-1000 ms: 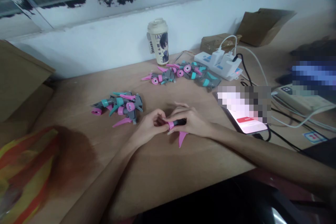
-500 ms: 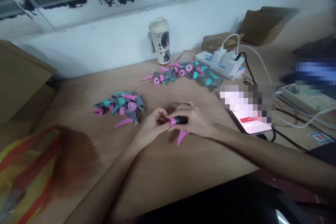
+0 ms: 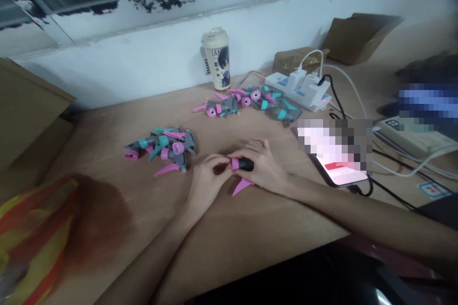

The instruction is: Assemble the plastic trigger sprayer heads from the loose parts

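At centre, the held spray head [image 3: 246,164] is near-black, its collar [image 3: 235,164] and trigger [image 3: 242,187] pink. The left-hand heap [image 3: 178,147] mixes grey, pink and teal, as does the heap [image 3: 255,95] at upper centre. The cream cup [image 3: 217,64] bears dark lettering and a dark-haired figure. Lower left, the blurred plastic [image 3: 46,233] shows red and yellow bands.

Apparently a workshop, with piled spray heads [image 3: 163,141] and cardboard [image 3: 358,40] on a table [image 3: 250,228].
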Demonstrator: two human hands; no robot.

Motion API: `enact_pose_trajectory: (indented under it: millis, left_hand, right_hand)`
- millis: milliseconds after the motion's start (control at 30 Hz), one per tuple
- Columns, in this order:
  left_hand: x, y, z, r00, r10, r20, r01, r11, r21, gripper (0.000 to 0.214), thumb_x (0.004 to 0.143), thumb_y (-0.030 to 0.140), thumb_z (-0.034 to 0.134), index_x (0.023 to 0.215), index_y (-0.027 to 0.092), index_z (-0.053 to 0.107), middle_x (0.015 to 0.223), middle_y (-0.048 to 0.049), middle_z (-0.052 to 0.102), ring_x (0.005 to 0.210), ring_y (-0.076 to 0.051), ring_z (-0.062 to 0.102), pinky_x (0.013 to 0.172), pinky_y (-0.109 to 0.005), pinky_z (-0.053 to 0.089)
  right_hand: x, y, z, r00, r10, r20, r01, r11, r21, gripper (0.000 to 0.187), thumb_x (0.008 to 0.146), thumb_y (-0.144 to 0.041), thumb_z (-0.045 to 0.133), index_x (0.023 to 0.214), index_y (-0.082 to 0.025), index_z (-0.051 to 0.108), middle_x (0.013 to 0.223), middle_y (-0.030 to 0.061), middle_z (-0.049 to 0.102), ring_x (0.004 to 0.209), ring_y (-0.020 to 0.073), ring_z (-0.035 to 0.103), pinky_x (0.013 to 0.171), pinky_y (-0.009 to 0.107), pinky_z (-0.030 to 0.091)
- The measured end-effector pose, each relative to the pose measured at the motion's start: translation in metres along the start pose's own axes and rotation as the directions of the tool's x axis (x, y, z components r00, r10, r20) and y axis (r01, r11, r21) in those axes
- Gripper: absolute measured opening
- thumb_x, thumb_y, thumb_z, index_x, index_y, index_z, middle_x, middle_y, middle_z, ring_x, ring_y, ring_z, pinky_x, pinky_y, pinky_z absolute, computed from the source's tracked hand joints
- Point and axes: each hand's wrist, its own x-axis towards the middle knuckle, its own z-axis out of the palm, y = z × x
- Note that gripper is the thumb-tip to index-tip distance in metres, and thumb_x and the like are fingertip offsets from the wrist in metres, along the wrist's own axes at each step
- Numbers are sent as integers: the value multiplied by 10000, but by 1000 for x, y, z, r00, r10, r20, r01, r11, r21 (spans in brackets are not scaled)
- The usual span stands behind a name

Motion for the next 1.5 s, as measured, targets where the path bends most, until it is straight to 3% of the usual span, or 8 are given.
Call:
enact_pose_trajectory:
  millis: [133,267,400,500,700,867,1133,1500]
  left_hand:
    - [-3,4,4,995,81,-51,-77,993,84,88,789,235,582,771,214,666,878,-24,671,809,-180,608,735,-302,467]
    - [2,-5,0,987,86,-134,-63,984,166,104,792,247,575,748,204,660,832,-21,655,809,-174,598,746,-296,462]
    - [12,-19,-12,969,-135,-207,124,990,-65,182,782,344,579,791,176,651,828,-36,632,752,-167,584,557,-231,474]
    - [15,-18,-15,961,-230,-156,182,945,-273,225,791,365,559,796,157,645,789,-37,625,748,-164,580,495,-195,463]
    - [8,-3,-8,989,-149,14,144,920,-363,211,787,368,589,814,171,662,828,-30,627,741,-147,577,551,-208,500]
    - [5,-7,-5,996,-89,-21,77,945,-317,180,775,348,626,767,173,663,789,-19,582,661,-117,539,539,-210,477]
    - [1,-9,-2,991,21,-135,-40,990,-139,136,789,329,624,786,194,646,848,-28,559,765,-139,561,572,-214,466]
    - [4,-15,-5,990,129,-53,-134,986,-96,89,776,289,649,814,216,683,859,-25,597,798,-153,589,649,-250,475]
  right_hand:
    - [0,1,1,999,43,34,-43,999,1,158,741,-267,641,898,-249,636,903,-17,694,936,177,613,1031,431,221]
    - [0,0,0,998,50,28,-50,999,11,191,719,-347,686,872,-241,643,878,-9,694,959,194,609,1029,431,227]
    - [0,2,-1,1000,14,-3,-14,999,35,245,735,-407,684,917,-247,640,875,-20,704,900,169,633,1036,424,233]
    - [1,6,-2,998,29,-56,-25,997,68,282,734,-431,681,960,-269,639,911,-24,709,917,172,637,1024,431,263]
    - [5,9,-5,994,92,-53,-78,970,231,300,730,-438,679,991,-296,637,968,-26,705,931,174,638,1017,450,283]
    - [4,7,-5,997,64,-36,-50,955,292,286,718,-406,701,967,-278,647,933,-32,709,910,162,633,1008,426,293]
    - [4,7,-5,998,54,-35,-42,959,282,288,710,-398,709,969,-288,648,948,-32,711,971,174,619,1020,426,271]
    - [1,10,-3,998,-31,-53,41,980,194,274,716,-403,706,953,-274,658,902,-28,713,878,152,633,1017,408,264]
